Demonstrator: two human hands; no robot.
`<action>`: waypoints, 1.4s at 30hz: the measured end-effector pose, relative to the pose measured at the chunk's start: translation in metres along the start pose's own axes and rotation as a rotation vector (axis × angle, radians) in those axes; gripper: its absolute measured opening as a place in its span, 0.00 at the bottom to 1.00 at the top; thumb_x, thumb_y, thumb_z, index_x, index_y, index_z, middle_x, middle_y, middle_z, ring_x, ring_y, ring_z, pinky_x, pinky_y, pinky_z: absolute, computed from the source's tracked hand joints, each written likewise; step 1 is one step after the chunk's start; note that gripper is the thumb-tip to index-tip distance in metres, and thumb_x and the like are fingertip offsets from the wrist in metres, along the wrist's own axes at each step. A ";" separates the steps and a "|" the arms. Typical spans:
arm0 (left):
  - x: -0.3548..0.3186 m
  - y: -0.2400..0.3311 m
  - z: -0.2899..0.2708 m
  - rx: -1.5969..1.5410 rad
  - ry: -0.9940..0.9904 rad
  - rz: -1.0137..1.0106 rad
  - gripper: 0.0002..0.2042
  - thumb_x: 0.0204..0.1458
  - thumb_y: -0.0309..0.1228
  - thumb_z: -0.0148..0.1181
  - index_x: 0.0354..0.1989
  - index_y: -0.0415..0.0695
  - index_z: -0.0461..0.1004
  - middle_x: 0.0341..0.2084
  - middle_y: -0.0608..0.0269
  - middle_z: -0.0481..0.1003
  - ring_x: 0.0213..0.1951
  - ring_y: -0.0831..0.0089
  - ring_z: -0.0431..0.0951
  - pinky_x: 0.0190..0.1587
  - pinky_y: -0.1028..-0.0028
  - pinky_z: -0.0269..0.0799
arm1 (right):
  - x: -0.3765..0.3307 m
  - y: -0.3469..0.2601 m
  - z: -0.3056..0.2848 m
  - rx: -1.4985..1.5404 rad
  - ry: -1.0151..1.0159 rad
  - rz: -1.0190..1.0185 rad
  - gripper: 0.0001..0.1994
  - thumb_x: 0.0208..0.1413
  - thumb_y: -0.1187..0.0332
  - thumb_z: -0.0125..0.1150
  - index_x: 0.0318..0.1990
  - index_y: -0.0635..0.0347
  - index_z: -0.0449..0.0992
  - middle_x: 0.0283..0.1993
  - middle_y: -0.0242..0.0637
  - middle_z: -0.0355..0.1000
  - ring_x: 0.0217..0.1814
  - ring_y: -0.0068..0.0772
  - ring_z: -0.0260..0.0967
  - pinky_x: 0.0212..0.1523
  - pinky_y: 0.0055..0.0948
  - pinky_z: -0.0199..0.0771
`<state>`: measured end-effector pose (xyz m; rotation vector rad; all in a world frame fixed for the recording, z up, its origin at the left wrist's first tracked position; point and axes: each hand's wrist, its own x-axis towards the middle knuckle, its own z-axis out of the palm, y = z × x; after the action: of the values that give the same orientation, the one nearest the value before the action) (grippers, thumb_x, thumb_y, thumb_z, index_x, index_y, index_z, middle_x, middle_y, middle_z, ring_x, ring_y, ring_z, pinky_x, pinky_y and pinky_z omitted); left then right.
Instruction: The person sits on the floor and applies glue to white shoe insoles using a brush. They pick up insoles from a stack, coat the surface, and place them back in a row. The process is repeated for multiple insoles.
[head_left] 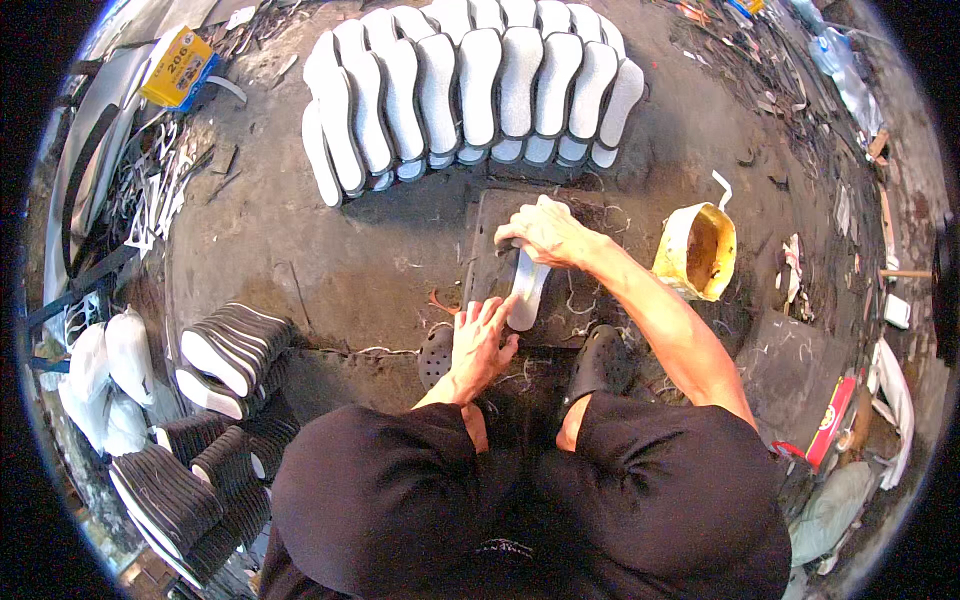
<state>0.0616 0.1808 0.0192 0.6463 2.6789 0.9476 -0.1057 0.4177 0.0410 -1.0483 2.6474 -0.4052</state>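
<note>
Head view: the person squats over a dark slab (497, 250) on the dirt floor (330, 250). A pale shoe sole (525, 295) lies on the slab, lengthwise away from the person. The right hand (545, 232) rests on the far end of the sole, fingers (512, 236) curled down over it; whether they grip a tool I cannot tell. The left hand (480, 340) lies flat at the near end, fingers (490, 312) spread and extended, touching the sole's edge without closing on it. A yellow bucket (697, 250) stands just right of the slab, near the right forearm. Beyond the slab, a row of white soles (470, 90) stands on edge in overlapping ranks. Dark ribbed soles (225, 355) are stacked at lower left. Both feet wear dark clogs (600, 360) at the slab's near edge.
</note>
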 end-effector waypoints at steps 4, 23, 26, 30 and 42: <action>0.004 0.008 -0.003 -0.021 0.006 0.015 0.39 0.53 0.33 0.74 0.76 0.47 0.69 0.62 0.57 0.74 0.62 0.53 0.71 0.63 0.51 0.67 | -0.029 0.031 -0.020 -0.028 0.286 0.358 0.19 0.62 0.71 0.60 0.57 0.41 0.86 0.43 0.40 0.85 0.50 0.45 0.84 0.53 0.51 0.72; -0.033 -0.023 -0.007 -0.363 0.559 -0.303 0.21 0.50 0.14 0.57 0.53 0.42 0.77 0.43 0.53 0.71 0.44 0.56 0.76 0.50 0.60 0.76 | -0.126 -0.133 0.017 0.908 0.472 0.563 0.14 0.68 0.73 0.66 0.57 0.52 0.86 0.53 0.39 0.88 0.63 0.33 0.83 0.64 0.40 0.79; -0.032 -0.019 -0.010 -0.333 0.554 -0.264 0.20 0.50 0.15 0.58 0.53 0.42 0.77 0.45 0.51 0.72 0.48 0.54 0.77 0.53 0.58 0.76 | -0.177 -0.069 -0.007 1.091 0.803 0.883 0.16 0.75 0.65 0.64 0.64 0.62 0.80 0.62 0.38 0.82 0.62 0.32 0.78 0.67 0.36 0.75; -0.025 -0.016 -0.003 -0.300 0.494 -0.227 0.21 0.49 0.18 0.60 0.55 0.40 0.76 0.46 0.50 0.72 0.51 0.49 0.75 0.59 0.54 0.73 | -0.264 0.008 -0.047 0.034 1.075 1.026 0.18 0.79 0.62 0.56 0.67 0.58 0.79 0.59 0.44 0.83 0.60 0.43 0.80 0.65 0.46 0.74; -0.028 -0.028 0.002 -0.242 0.479 -0.210 0.22 0.49 0.17 0.60 0.56 0.41 0.76 0.48 0.49 0.75 0.55 0.46 0.75 0.62 0.53 0.72 | -0.161 -0.138 -0.066 0.323 0.545 0.559 0.19 0.60 0.76 0.64 0.57 0.52 0.88 0.53 0.40 0.88 0.55 0.47 0.84 0.60 0.48 0.77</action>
<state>0.0773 0.1486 0.0017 0.0870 2.8735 1.4869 0.0710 0.4432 0.1731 -0.0771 3.0141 -1.0543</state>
